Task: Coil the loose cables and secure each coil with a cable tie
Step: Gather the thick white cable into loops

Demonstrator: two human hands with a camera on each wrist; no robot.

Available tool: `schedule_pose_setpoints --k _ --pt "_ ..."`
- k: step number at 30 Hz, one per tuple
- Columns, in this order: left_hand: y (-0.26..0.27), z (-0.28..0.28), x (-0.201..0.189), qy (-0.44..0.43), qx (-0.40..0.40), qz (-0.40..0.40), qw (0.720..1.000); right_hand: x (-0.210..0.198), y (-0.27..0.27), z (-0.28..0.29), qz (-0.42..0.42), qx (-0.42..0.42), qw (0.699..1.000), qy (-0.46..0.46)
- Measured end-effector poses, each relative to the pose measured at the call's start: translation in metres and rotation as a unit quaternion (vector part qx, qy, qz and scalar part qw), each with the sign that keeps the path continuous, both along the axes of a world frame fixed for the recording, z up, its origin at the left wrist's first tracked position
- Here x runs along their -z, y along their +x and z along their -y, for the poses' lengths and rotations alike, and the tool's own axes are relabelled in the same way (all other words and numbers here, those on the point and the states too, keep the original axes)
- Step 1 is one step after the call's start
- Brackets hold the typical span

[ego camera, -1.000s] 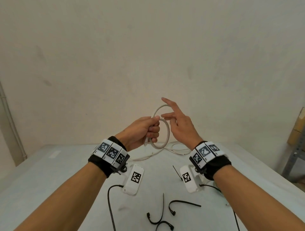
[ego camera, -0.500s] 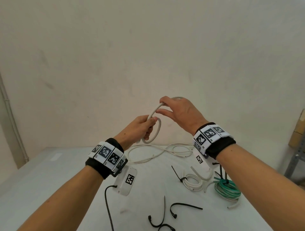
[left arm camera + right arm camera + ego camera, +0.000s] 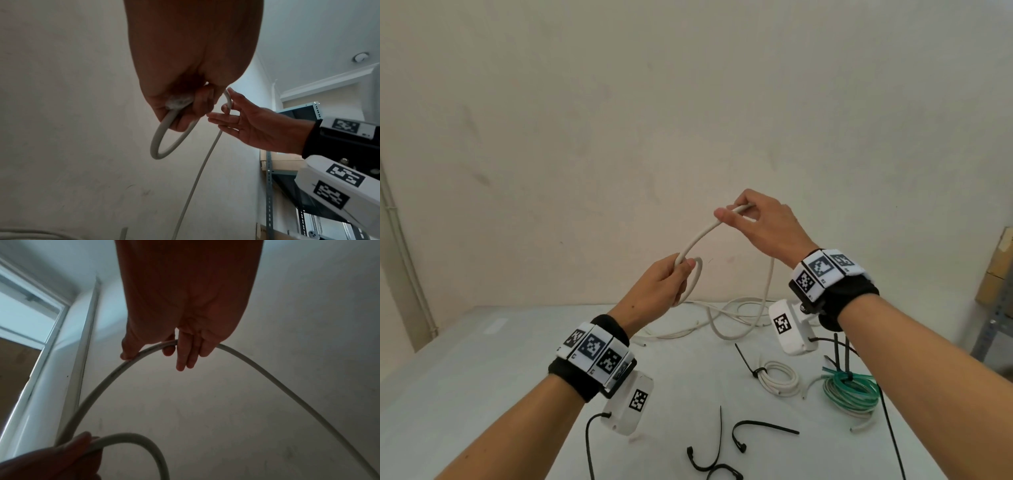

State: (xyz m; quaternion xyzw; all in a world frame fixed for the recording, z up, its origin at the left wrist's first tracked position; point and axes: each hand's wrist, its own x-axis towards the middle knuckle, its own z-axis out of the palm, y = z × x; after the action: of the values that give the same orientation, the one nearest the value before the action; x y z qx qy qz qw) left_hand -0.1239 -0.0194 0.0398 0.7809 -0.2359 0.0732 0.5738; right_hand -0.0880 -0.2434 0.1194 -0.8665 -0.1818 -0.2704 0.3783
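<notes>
My left hand (image 3: 671,277) is raised above the table and grips a small loop of white cable (image 3: 697,279), seen from below as a ring (image 3: 162,142) under the fist. From there the cable (image 3: 702,234) arcs up to my right hand (image 3: 751,219), which pinches it between thumb and fingers (image 3: 185,353), higher and to the right. Past the right hand the cable drops (image 3: 768,284) to a loose tangle (image 3: 726,317) on the table. Several black cable ties (image 3: 760,426) lie near the front edge.
A tied white coil (image 3: 779,377) and a tied green coil (image 3: 851,394) lie on the table's right side (image 3: 482,370). A bare wall stands close behind. Metal shelving (image 3: 993,329) with boxes is at the far right.
My right hand closed on the cable, then rose and moved right, drawing a length out from the left hand's loop. The left hand kept its grip and shifted slightly left.
</notes>
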Motion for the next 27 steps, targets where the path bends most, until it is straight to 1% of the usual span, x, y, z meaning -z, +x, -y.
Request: schedule_pose_setpoints --k 2,5,8,10,12,13,15,17,19,21,24,27 --pt "-0.003 -0.006 -0.004 -0.01 0.001 0.003 1.0 0.002 0.001 -0.003 -0.026 -0.02 0.999 0.008" --pt "-0.006 -0.014 -0.01 -0.022 -0.007 0.016 1.0 0.011 0.006 -0.015 -0.055 -0.053 0.997 -0.01" --pt "-0.007 -0.017 -0.015 -0.041 -0.019 0.01 0.999 0.022 0.005 -0.033 -0.045 -0.096 0.994 -0.01" --pt "-0.007 -0.019 -0.017 -0.052 -0.022 0.004 0.998 0.024 0.002 -0.044 0.009 -0.098 0.991 -0.087" --pt "-0.007 -0.02 -0.019 -0.054 -0.02 0.002 0.998 0.024 0.001 -0.051 0.09 -0.081 0.976 -0.181" --pt "-0.007 -0.02 -0.019 -0.053 -0.019 0.0 0.998 0.025 0.001 -0.054 0.133 -0.064 0.966 -0.211" --pt "-0.007 -0.02 -0.02 -0.062 -0.015 -0.005 0.998 0.025 0.002 -0.058 0.196 -0.021 0.949 -0.245" --pt "-0.009 -0.021 -0.02 -0.094 0.002 -0.016 0.995 0.027 0.005 -0.059 0.239 0.027 0.934 -0.264" --pt "-0.012 -0.02 -0.02 -0.145 0.028 -0.044 0.988 0.028 0.005 -0.056 0.259 0.067 0.929 -0.256" --pt "-0.015 -0.019 -0.018 -0.186 0.047 -0.07 0.979 0.029 0.006 -0.052 0.244 0.094 0.934 -0.244" --pt "-0.019 -0.016 -0.015 -0.208 0.056 -0.079 0.973 0.036 0.005 -0.053 0.222 0.102 0.942 -0.231" --pt "-0.02 -0.012 -0.019 -0.233 0.057 -0.078 0.968 0.039 0.005 -0.056 0.212 0.102 0.956 -0.178"
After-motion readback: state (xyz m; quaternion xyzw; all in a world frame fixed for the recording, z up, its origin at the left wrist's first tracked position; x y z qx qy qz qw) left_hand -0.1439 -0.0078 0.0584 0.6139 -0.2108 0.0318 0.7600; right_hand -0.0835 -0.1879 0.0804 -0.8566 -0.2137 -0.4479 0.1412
